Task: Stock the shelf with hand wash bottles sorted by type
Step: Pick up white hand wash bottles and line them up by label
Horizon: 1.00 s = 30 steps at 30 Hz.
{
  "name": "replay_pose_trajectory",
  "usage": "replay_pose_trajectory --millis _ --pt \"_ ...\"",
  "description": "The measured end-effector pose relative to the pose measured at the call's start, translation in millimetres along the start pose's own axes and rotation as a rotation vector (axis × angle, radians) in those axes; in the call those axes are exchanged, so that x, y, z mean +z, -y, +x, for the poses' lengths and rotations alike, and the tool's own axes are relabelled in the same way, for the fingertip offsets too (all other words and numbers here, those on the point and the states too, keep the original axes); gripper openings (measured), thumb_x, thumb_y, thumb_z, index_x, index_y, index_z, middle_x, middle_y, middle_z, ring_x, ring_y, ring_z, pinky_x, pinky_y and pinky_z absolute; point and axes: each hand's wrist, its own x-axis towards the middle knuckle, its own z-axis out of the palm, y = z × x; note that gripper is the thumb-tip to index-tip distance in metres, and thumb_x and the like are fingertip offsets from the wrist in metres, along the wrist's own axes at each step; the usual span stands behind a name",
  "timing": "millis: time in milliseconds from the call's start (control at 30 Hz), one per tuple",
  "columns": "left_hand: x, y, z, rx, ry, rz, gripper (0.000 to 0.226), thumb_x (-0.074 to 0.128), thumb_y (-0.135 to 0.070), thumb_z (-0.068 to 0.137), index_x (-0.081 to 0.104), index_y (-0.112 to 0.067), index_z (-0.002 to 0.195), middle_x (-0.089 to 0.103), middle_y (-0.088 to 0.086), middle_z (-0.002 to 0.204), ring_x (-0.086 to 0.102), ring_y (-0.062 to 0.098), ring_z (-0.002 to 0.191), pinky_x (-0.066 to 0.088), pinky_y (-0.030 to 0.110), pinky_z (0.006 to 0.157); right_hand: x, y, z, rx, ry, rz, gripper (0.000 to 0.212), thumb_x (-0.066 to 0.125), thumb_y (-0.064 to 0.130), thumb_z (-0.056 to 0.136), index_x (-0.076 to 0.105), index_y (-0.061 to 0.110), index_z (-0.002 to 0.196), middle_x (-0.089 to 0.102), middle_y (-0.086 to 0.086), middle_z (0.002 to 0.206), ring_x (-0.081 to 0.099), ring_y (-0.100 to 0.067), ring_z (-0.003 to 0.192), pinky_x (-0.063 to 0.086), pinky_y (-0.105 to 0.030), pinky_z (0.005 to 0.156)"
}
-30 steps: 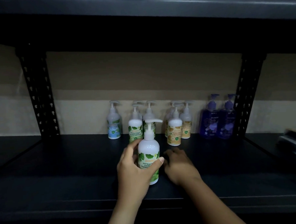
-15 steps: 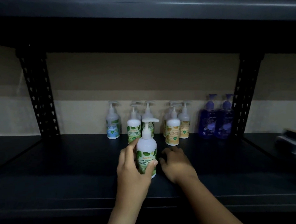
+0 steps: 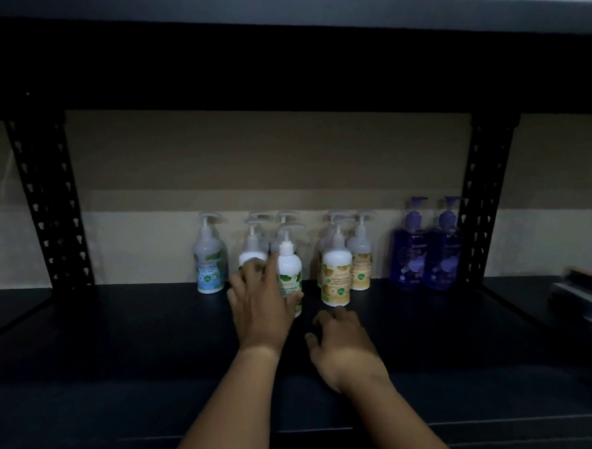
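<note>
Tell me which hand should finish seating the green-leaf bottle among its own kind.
Left. The left hand already grips the green-leaf bottle; the right hand rests on the shelf.

Left hand [image 3: 262, 303] has carried the green-label bottle [image 3: 289, 276] rearward, now just in front of the other green-label bottles [image 3: 255, 250]. Right hand [image 3: 342, 345] has drawn back from it.

Green-leaf pump bottle [image 3: 289, 279] upright beside yellow-label bottles [image 3: 345, 266].
</note>
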Motion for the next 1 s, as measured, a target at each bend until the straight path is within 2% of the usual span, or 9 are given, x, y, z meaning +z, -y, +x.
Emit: replay_pose_trajectory --millis 133,233,333,500,833,900,1000 --pt "13 3 10 0.022 -0.104 0.125 0.081 0.084 -0.055 0.075 0.048 -0.036 0.145 0.022 0.012 0.157 0.026 0.037 0.142 0.029 0.049 0.110 1 -1 1 -0.006 -0.007 0.013 0.031 0.047 0.039 0.101 0.057 0.019 0.122 0.049 -0.006 0.132 0.040 -0.024 0.125 0.041 -0.036 0.100" --pt "25 8 18 -0.003 -0.114 0.125 0.080 0.087 -0.053 0.071 0.054 -0.033 0.141 0.018 0.017 0.162 0.019 0.041 0.148 0.026 0.057 0.112 2 -2 2 -0.016 -0.015 0.012 0.031 0.046 0.039 0.101 0.057 0.018 0.122 0.050 -0.006 0.131 0.040 -0.025 0.125 0.042 -0.035 0.100" --pt "33 12 23 -0.019 -0.103 0.079 0.081 0.089 -0.050 0.071 0.055 -0.031 0.142 0.017 0.018 0.164 0.017 0.042 0.149 0.031 0.061 0.111 3 -3 2 -0.016 -0.016 0.008 0.034 0.047 0.039 0.100 0.056 0.019 0.125 0.049 -0.006 0.132 0.040 -0.025 0.126 0.042 -0.036 0.102" --pt "37 16 24 -0.004 -0.093 0.031 0.080 0.088 -0.045 0.075 0.052 -0.031 0.145 0.020 0.017 0.161 0.022 0.042 0.145 0.036 0.060 0.110 3 -3 2 -0.016 -0.018 0.009 0.034 0.047 0.039 0.100 0.057 0.019 0.126 0.049 -0.006 0.133 0.040 -0.026 0.126 0.041 -0.036 0.101" --pt "36 17 24 -0.002 -0.081 0.000 0.081 0.088 -0.045 0.075 0.051 -0.032 0.146 0.021 0.017 0.161 0.023 0.042 0.146 0.034 0.060 0.111 1 -2 1 -0.007 -0.006 0.008 0.032 0.048 0.039 0.101 0.057 0.019 0.124 0.050 -0.006 0.132 0.041 -0.025 0.125 0.042 -0.037 0.100" --pt "35 17 24 0.000 -0.056 -0.021 0.084 0.086 -0.046 0.077 0.047 -0.032 0.151 0.017 0.018 0.164 0.019 0.042 0.149 0.030 0.059 0.114 0 -2 1 -0.003 -0.009 0.009 0.031 0.048 0.039 0.101 0.057 0.018 0.122 0.051 -0.007 0.130 0.042 -0.025 0.124 0.043 -0.038 0.100" --pt "30 16 21 0.018 -0.015 -0.044 0.095 0.086 -0.043 0.079 0.035 -0.034 0.159 0.001 0.020 0.169 0.005 0.042 0.155 0.019 0.057 0.122 0 1 -1 -0.006 -0.023 -0.006 0.031 0.048 0.039 0.101 0.058 0.017 0.121 0.052 -0.008 0.128 0.044 -0.026 0.122 0.044 -0.038 0.098"
